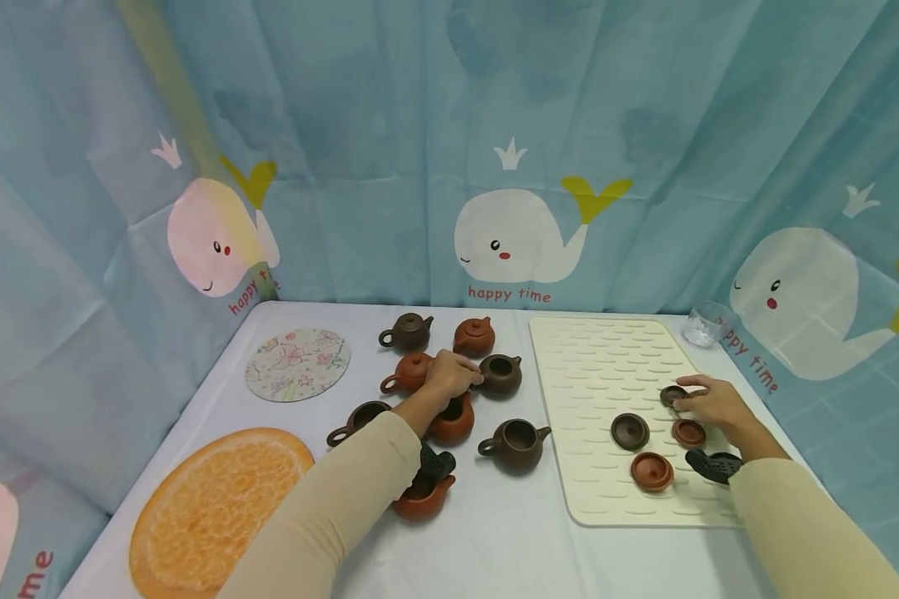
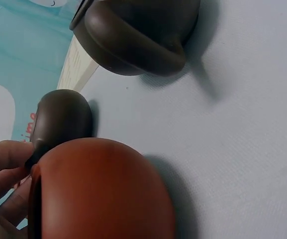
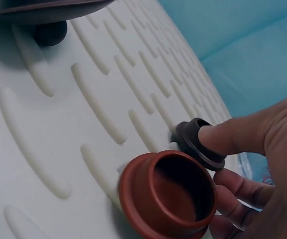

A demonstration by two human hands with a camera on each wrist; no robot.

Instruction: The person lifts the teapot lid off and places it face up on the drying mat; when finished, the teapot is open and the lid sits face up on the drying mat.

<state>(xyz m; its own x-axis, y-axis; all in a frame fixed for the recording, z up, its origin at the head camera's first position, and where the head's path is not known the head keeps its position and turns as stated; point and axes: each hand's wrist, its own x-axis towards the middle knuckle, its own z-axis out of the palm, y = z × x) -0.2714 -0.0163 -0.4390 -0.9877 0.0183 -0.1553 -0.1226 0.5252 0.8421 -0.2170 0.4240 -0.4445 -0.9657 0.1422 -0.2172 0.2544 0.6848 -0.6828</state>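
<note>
My left hand (image 1: 452,374) reaches across the teapots and pinches the handle of a lidless dark brown teapot (image 1: 502,383) at the back. In the left wrist view, the fingertips meet that teapot (image 2: 63,119) beside a rounded red-brown teapot (image 2: 103,194), which partly hides the hand. Over the cream mat (image 1: 592,358), my right hand (image 1: 719,406) pinches a small dark lid (image 1: 673,396). The right wrist view shows the thumb (image 3: 233,135) in the upturned lid (image 3: 200,144). A red-brown lid (image 3: 168,194) lies upside down right beside those fingers.
A lidless dark teapot (image 1: 515,447) stands left of the mat; several others cluster around my left forearm. More lids, one dark (image 1: 630,432) and one red-brown (image 1: 652,472), lie on the mat. Left are an orange-slice mat (image 1: 225,507) and a patterned round mat (image 1: 297,364); a clear cup (image 1: 704,326) stands back right.
</note>
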